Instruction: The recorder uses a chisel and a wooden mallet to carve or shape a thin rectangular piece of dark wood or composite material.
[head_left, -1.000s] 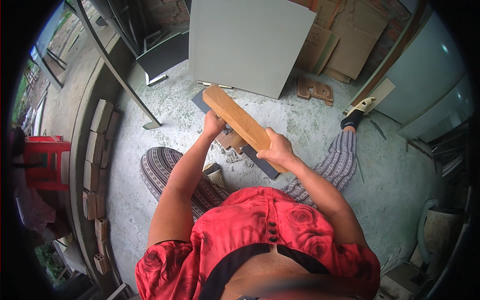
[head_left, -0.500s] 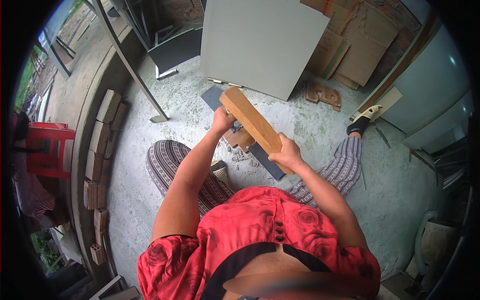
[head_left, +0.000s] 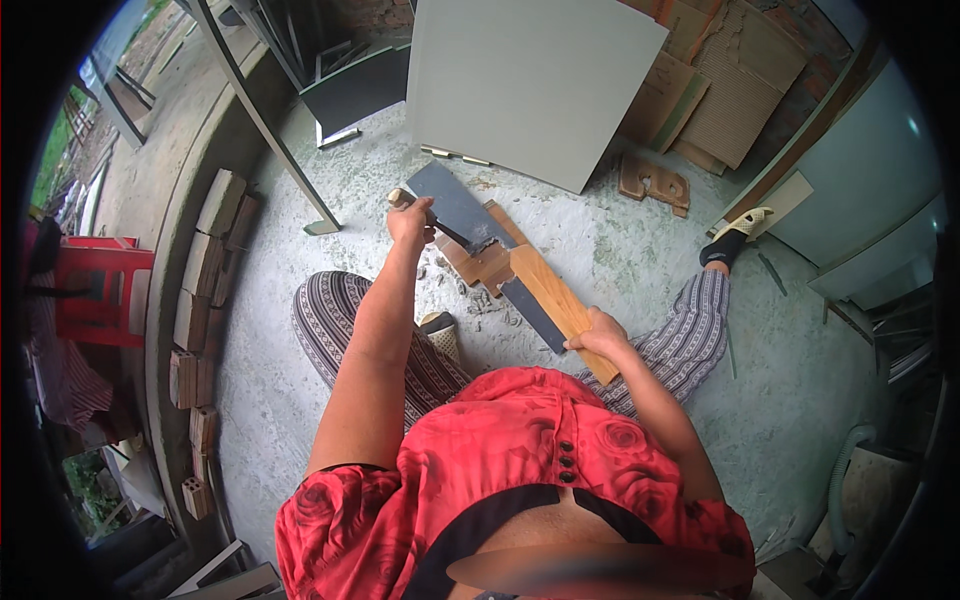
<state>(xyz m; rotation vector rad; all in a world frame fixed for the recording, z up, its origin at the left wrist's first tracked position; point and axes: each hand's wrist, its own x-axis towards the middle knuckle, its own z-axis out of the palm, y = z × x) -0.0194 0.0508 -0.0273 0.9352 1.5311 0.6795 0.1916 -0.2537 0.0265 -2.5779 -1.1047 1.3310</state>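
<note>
My left hand (head_left: 410, 222) is closed round the wooden handle of a chisel (head_left: 452, 235), which slants down to the right. Its tip meets a notched spot on a dark grey board (head_left: 450, 198) lying on the floor. Brown wood pieces (head_left: 470, 265) lie under and beside that spot, with grey chips around them. In my right hand (head_left: 602, 335) is the near end of a long wooden block (head_left: 548, 290), tilted across the board. The block covers part of the board; a dark strip (head_left: 532, 318) shows along its left side.
A large pale panel (head_left: 530, 90) leans at the back, with cardboard (head_left: 745, 80) to its right. A brown cut-out wood piece (head_left: 652, 185) lies near it. Bricks (head_left: 205, 260) line the left ledge, beside a red plastic stool (head_left: 100, 290). My legs frame the workspace.
The wooden block has come down and moved right, away from my left hand and the chisel handle. My left hand has shifted left, so the chisel now shows clearly.
</note>
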